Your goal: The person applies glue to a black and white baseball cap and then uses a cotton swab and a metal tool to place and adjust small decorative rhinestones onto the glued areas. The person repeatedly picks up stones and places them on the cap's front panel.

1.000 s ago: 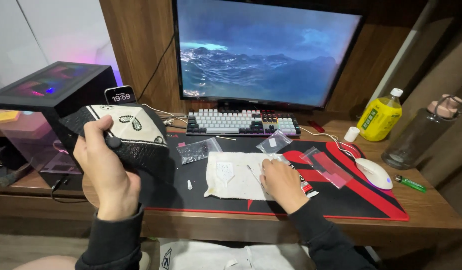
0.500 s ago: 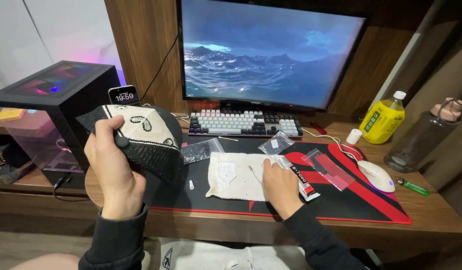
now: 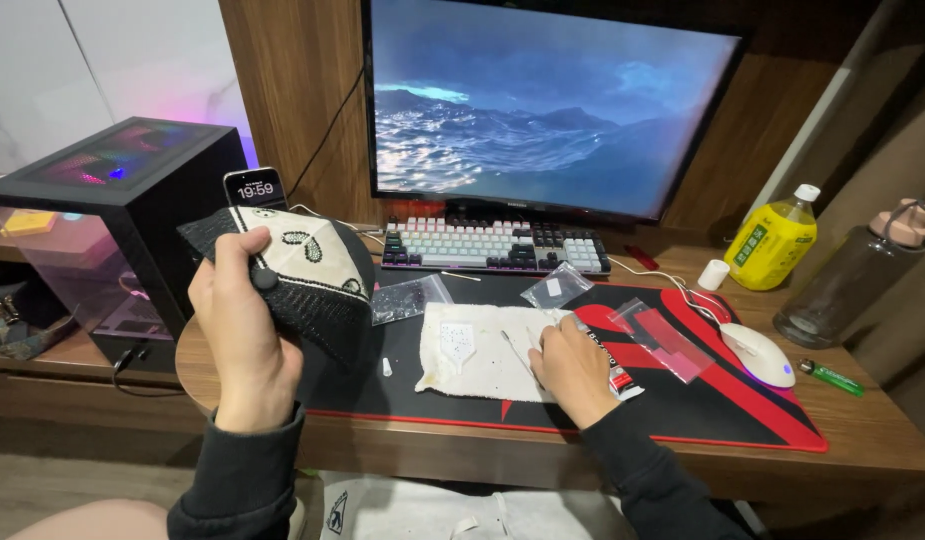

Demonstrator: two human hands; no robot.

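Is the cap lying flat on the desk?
No, the left hand holds the cap up in the air above the desk.

Left hand (image 3: 244,335): raised slightly and shifted right, carrying the black-and-cream patterned cap (image 3: 287,275) with it; cap now overlaps the near left corner of the keyboard (image 3: 497,245) less closely. Right hand (image 3: 572,365): drawn marginally nearer on the white cloth (image 3: 472,350), fingers (image 3: 547,340) pressed by the thin needle-like tool (image 3: 514,348).
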